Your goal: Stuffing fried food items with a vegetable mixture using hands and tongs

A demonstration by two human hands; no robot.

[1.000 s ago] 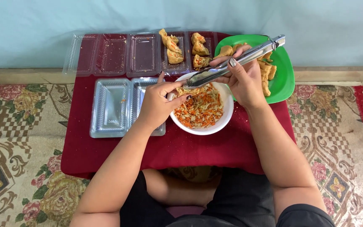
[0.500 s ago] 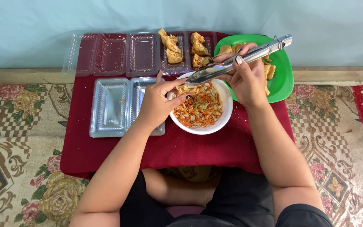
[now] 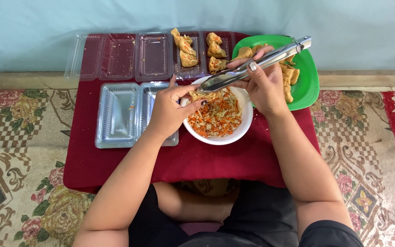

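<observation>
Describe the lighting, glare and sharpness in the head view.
Head view: soft, even light with only faint shadows under the white bowl; bright glare streaks on the metal tongs in the right hand and on the clear plastic trays by the left hand; sharp throughout, no motion blur; the wall's base line bows slightly, hinting at wide-angle distortion.

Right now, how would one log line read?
left hand: holds tofu piece over white bowl | right hand: holds tongs

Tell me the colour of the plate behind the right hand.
Bright green plate, seen in the head view.
</observation>
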